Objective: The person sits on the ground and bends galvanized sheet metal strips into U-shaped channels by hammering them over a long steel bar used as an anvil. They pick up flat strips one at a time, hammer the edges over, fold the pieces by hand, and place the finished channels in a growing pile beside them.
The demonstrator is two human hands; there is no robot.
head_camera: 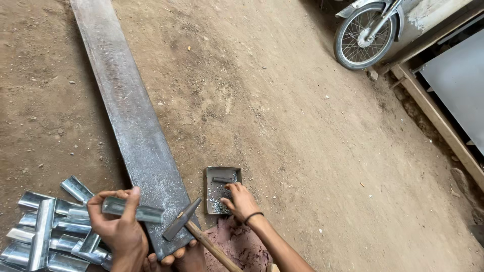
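My left hand (118, 224) grips a short folded sheet-metal channel piece (132, 209) and holds it over the near end of a long flat steel bar (131, 116). My right hand (241, 201) reaches into a small square metal tray (222, 174), its fingers down among tiny rivets or nails (218, 205); whether it has pinched any is hidden. A hammer (182, 225) with a wooden handle rests across the bar's near end, between my hands. A small dark punch lies in the tray.
A heap of similar shiny metal channel pieces (48, 234) lies on the dirt at bottom left. A motorcycle wheel (364, 38) stands at top right beside a wooden frame (436, 118). My toes show beneath the bar's near end.
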